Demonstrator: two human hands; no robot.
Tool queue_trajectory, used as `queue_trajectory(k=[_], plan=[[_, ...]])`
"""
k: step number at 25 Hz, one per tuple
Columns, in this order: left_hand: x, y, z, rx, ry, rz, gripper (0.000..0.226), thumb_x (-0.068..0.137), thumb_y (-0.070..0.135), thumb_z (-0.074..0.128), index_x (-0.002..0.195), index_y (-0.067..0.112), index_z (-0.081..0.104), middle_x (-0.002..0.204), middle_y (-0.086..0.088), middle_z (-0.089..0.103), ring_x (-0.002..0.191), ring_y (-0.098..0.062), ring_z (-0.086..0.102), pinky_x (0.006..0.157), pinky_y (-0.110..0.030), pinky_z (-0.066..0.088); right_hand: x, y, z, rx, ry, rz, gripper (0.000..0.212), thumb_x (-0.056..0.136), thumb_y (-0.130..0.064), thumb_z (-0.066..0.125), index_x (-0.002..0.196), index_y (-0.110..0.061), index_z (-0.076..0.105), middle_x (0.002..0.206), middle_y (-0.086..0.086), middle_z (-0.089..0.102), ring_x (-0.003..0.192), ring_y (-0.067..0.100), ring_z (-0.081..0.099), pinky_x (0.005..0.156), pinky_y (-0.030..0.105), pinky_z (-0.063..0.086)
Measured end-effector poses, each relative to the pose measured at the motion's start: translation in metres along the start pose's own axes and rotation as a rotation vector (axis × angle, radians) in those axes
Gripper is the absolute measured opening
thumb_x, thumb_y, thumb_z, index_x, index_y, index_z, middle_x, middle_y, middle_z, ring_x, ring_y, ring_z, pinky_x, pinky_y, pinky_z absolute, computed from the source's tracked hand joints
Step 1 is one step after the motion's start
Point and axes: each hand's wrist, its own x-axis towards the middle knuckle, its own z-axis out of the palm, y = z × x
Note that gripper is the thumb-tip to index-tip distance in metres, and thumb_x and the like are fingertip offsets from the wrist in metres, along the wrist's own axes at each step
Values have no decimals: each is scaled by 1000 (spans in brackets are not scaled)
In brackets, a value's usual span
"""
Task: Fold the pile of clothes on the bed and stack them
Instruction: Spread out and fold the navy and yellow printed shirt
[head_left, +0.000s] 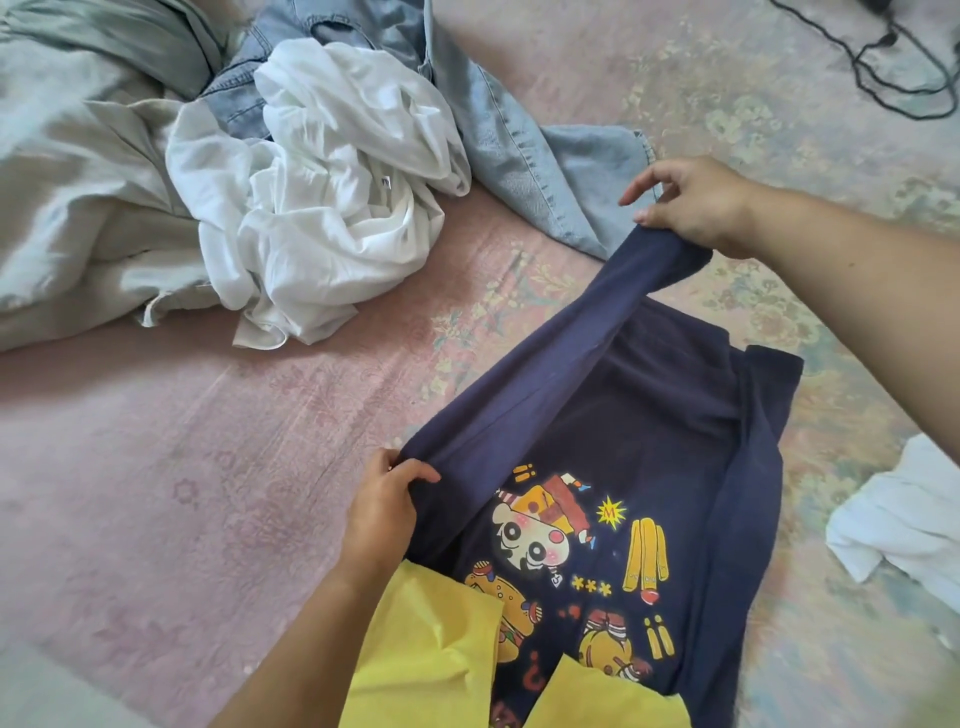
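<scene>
A navy T-shirt with a cartoon print lies on the pink bed cover in front of me, its right side folded inward. My left hand grips the shirt's left edge near the print. My right hand pinches the same edge at its far end and lifts it off the bed, so the fabric stretches between both hands. Farther back on the left sits the unfolded pile: a crumpled white garment, a light blue denim piece and a pale grey-green garment.
Yellow fabric covers the shirt's near end at the bottom of the view. Another white garment lies at the right edge. A black cable snakes across the top right. The pink cover stretches to the left.
</scene>
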Motion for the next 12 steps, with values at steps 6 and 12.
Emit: queue_trajectory(k=[6, 12], plan=[[1, 6, 0, -338, 19, -294, 35, 98, 0, 40, 126, 14, 58, 125, -1, 53, 115, -12, 48, 98, -22, 36, -13, -6, -7, 399, -282, 254, 64, 73, 2, 73, 132, -7, 49, 108, 8, 53, 92, 13, 60, 67, 16, 50], [1, 3, 3, -356, 37, -332, 32, 99, 1, 40, 119, 15, 60, 121, -4, 52, 116, -19, 51, 98, -27, 39, -15, 0, 9, 111, -201, 183, 18, 83, -6, 70, 98, -7, 60, 81, 4, 58, 75, 15, 57, 54, 13, 49]])
